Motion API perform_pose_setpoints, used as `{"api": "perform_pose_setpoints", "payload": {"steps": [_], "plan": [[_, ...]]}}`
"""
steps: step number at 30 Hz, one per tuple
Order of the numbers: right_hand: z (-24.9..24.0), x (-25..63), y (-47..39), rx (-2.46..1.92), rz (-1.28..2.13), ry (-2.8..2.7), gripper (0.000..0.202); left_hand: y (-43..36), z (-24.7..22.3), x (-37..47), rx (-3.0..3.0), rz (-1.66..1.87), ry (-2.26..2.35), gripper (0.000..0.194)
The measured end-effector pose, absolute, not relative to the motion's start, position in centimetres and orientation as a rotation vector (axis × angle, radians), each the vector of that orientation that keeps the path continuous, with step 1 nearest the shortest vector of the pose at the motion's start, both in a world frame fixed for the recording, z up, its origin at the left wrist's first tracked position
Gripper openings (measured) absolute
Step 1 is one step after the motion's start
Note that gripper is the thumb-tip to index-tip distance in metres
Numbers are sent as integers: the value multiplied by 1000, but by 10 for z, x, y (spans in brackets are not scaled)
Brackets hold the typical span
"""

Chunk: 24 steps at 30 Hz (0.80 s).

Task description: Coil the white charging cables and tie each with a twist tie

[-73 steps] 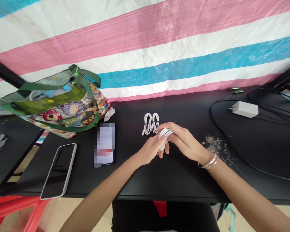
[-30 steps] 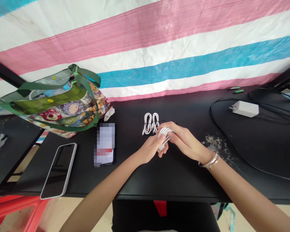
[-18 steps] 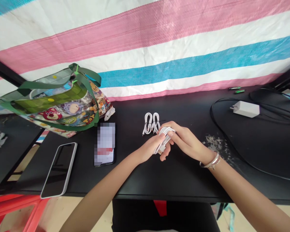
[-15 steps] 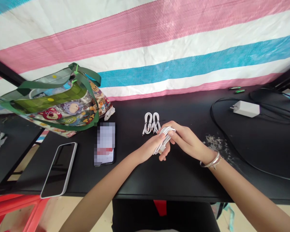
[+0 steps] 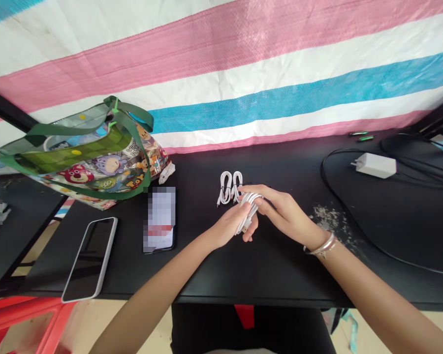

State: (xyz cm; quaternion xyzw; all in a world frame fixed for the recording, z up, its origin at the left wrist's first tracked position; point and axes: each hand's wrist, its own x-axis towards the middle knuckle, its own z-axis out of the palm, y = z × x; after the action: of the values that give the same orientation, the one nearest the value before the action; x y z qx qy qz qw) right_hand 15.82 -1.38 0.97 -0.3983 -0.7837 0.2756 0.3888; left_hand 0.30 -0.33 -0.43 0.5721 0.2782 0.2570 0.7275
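A white USB charging cable, wound into a coil, is held between both hands above the black table. My left hand grips its lower part, thumb over the loops and fingers wrapped beneath. At the coil's upper end, my right hand has its thumb on the loops and its forefinger stretched over the top. A pale USB plug shows at the coil's lower side. Just beyond the hands lie two more bundled white cables, tied with dark ties; the right fingertips partly overlap the nearer bundle in view.
A phone with a lit screen and a white-edged phone lie on the left. Behind them stands a clear cartoon tote bag. To the right are a white power adapter, a black cord and pale crumbs.
My right forefinger has stretched out farther over the top of the coil. The coil has turned slightly in my hands; the things on the table have stayed put.
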Motion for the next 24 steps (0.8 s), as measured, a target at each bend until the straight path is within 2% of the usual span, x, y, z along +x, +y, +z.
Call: {"api": "perform_pose_setpoints", "payload": {"steps": [16, 20, 24], "plan": [[3, 157, -13, -1080, 475, -2016, 33, -8, -8, 0, 1583, 590, 802, 61], [3, 153, -16, -1110, 480, -2012, 32, -8, -6, 1, 1592, 580, 805, 52], [3, 150, -19, -1081, 599, -1994, 31, -8, -6, 1, 1593, 530, 810, 34]]}}
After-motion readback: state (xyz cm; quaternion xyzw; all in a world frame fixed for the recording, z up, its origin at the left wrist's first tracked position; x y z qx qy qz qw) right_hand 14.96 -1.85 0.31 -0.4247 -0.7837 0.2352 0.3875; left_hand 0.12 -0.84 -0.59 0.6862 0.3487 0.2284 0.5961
